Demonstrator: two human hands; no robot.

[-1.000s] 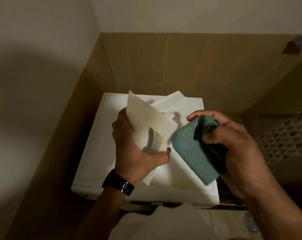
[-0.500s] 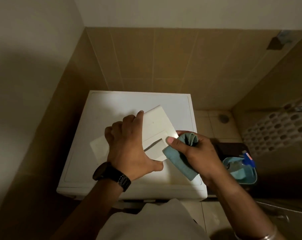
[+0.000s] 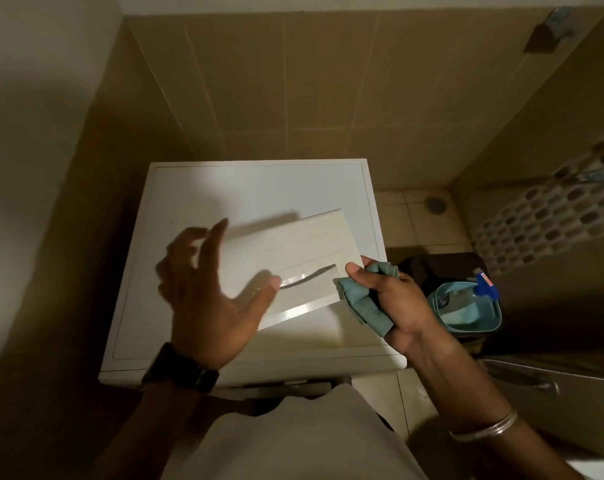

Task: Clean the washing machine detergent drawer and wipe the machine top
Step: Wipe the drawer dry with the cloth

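The washer (image 3: 196,202) stands in a tiled corner, its white top facing up. The drawer (image 3: 293,258), a flat white piece with a recessed window, lies tilted on the washer's top, toward the right front part of it, one corner close to the washer's right edge.

The left hand (image 3: 207,296) hovers over the washer's front left part, blurred, its grip released: fingers spread and loosely bent, holding nothing. The thumb tip lies at the drawer's left edge; whether it touches cannot be told. A dark watch (image 3: 181,370) sits on that wrist, over the washer's front rim.

The right hand (image 3: 394,299) is at the washer's right front corner, its grip clenched around the cloth (image 3: 366,303), a bunched teal rag, with the thumb pressed on top. The cloth meets the drawer's right end. A metal bangle (image 3: 484,426) rings that forearm.

On the floor right of the washer sits a teal tub (image 3: 466,311) with a blue-capped bottle (image 3: 484,284) lying in it. Further right hangs a perforated white basket (image 3: 550,216). A floor drain (image 3: 434,204) shows behind the washer's right side.
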